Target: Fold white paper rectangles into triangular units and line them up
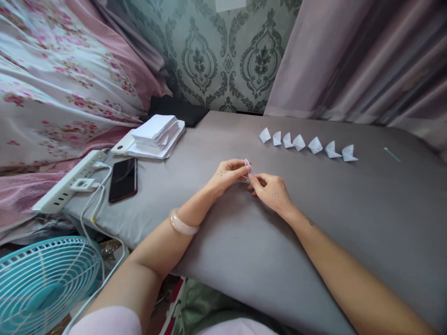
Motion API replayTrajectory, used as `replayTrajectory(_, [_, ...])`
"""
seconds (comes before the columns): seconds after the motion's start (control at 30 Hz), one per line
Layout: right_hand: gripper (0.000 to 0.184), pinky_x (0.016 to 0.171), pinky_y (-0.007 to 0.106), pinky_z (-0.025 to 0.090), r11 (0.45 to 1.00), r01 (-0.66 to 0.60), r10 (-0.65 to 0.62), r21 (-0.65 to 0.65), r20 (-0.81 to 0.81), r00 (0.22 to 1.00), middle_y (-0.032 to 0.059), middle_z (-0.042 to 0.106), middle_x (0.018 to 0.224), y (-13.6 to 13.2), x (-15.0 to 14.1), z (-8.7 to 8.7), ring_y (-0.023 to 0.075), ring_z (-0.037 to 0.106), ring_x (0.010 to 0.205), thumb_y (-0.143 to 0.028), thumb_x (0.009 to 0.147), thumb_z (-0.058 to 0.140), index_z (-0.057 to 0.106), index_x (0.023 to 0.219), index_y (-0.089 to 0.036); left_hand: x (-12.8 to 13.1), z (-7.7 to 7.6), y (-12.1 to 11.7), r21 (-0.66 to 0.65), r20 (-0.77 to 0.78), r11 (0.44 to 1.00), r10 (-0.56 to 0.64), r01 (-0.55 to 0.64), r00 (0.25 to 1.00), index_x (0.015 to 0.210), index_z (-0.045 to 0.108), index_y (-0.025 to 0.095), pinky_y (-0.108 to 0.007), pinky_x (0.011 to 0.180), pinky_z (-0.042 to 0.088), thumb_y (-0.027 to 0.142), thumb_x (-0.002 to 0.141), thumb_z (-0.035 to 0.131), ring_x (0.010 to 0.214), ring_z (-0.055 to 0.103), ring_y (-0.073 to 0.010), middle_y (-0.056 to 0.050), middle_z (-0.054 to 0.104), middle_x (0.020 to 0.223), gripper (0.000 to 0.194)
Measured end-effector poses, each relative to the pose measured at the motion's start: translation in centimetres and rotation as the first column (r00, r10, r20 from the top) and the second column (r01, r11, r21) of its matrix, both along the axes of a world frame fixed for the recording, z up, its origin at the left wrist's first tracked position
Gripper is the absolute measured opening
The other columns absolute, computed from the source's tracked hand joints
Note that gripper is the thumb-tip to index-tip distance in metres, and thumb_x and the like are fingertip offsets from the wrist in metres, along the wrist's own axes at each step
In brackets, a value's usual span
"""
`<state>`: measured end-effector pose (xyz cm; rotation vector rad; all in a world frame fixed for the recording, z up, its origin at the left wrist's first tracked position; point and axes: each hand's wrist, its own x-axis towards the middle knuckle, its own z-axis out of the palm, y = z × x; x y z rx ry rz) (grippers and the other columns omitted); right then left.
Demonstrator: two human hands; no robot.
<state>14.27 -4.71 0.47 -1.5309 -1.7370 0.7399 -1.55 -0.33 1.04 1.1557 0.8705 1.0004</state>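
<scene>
Between my two hands is a small folded piece of white paper (248,164), seen nearly edge-on and largely covered by fingers. My left hand (228,175) pinches it from the left. From the right, my right hand (271,190) grips its lower edge between thumb and fingers. Both hands are just above the grey table cover (223,232). Beyond them to the right, several small folded white paper boats (315,145) stand in a slanting row.
At the back left, a stack of white paper (155,132) lies near a black cloth (181,109). A phone (123,180) and a power strip (75,179) with cables sit along the left edge. A blue fan (49,284) stands below. A thin stick (392,154) lies far right.
</scene>
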Motion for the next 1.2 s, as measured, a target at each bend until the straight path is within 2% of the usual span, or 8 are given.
replayTrajectory(0.23, [0.045,0.061,0.026,0.044,1.0,0.016,-0.016,-0.012,0.056,0.998,0.0073,0.072,0.069,0.1,0.2,0.1,0.0176,0.065,0.062,-0.045,0.094,0.04,0.071,0.076,-0.017,0.0,-0.1,-0.1,0.047,-0.038,0.999,-0.009,0.011,0.999,0.104,0.068,0.008,-0.032,0.081,0.053,0.025,0.08,0.063,0.084,0.064,-0.0157,-0.01,0.07,0.095,0.03])
replayTrajectory(0.37, [0.048,0.06,0.027,0.042,0.999,0.041,-0.041,0.001,0.098,0.994,0.0086,0.071,0.067,0.2,0.1,0.1,0.0174,0.063,0.06,-0.04,0.095,0.035,0.07,0.071,-0.016,0.5,-0.6,-0.1,0.098,-0.106,0.995,-0.01,0.02,0.994,0.105,0.066,0.008,-0.03,0.08,0.052,0.015,0.078,0.056,0.084,0.064,-0.0152,-0.008,0.071,0.094,0.03])
replayTrajectory(0.5, [0.046,0.062,0.027,0.039,0.998,0.051,-0.057,0.047,0.135,0.989,0.0088,0.07,0.066,0.2,-0.1,-0.1,0.0173,0.062,0.062,-0.037,0.094,0.036,0.067,0.068,-0.018,1.0,-1.4,0.0,0.143,-0.163,0.99,0.006,0.018,0.987,0.096,0.066,0.01,-0.024,0.071,0.05,0.015,0.076,0.055,0.078,0.063,-0.0133,-0.005,0.069,0.085,0.023])
replayTrajectory(0.63, [0.043,0.06,0.027,0.034,0.99,0.051,-0.085,0.129,0.267,0.96,0.0088,0.069,0.066,0.2,-0.4,-0.6,0.0171,0.06,0.06,-0.039,0.094,0.037,0.063,0.066,-0.019,1.2,-2.4,0.6,0.197,-0.227,0.98,0.03,0.015,0.973,0.084,0.064,0.01,-0.021,0.063,0.046,0.019,0.079,0.053,0.068,0.057,-0.0109,-0.002,0.064,0.075,0.014])
replayTrajectory(0.77, [0.043,0.061,0.028,0.031,0.986,0.041,-0.099,0.159,0.376,0.921,0.0094,0.07,0.068,0.3,-0.6,-1.2,0.0181,0.062,0.064,-0.041,0.096,0.036,0.061,0.068,-0.02,0.9,-3.1,1.4,0.261,-0.356,0.961,0.009,0.091,0.934,0.08,0.061,0.01,-0.019,0.056,0.04,0.023,0.081,0.052,0.061,0.051,-0.0101,0.001,0.057,0.065,0.016])
replayTrajectory(0.9, [0.043,0.062,0.028,0.032,0.986,0.042,-0.108,0.162,0.424,0.899,0.0105,0.071,0.073,0.4,-0.6,-1.5,0.0194,0.064,0.069,-0.042,0.096,0.035,0.062,0.07,-0.021,0.9,-3.3,2.0,0.326,-0.438,0.934,0.014,0.144,0.899,0.072,0.057,0.011,-0.018,0.052,0.035,0.017,0.079,0.047,0.058,0.045,-0.0085,0.003,0.05,0.06,0.014])
replayTrajectory(1.07, [0.041,0.062,0.029,0.037,0.99,0.038,-0.093,0.139,0.413,0.906,0.0103,0.072,0.076,0.6,-0.8,-1.4,0.0217,0.064,0.072,-0.047,0.092,0.039,0.065,0.073,-0.022,0.9,-2.9,1.9,0.381,-0.457,0.919,0.093,0.1,0.885,0.068,0.059,0.011,-0.018,0.053,0.033,0.014,0.078,0.049,0.057,0.042,-0.0081,0.004,0.048,0.057,0.015])
replayTrajectory(1.2, [0.023,0.057,0.027,0.041,0.992,0.108,-0.124,0.069,0.317,0.94,0.0054,0.071,0.069,0.4,-1.4,-0.5,0.0194,0.063,0.063,-0.035,0.082,0.051,0.066,0.071,-0.022,0.9,-2.5,1.6,0.403,-0.459,0.914,0.157,0.047,0.875,0.068,0.062,0.01,-0.019,0.054,0.034,0.013,0.077,0.052,0.058,0.043,-0.0087,0.004,0.049,0.056,0.014])
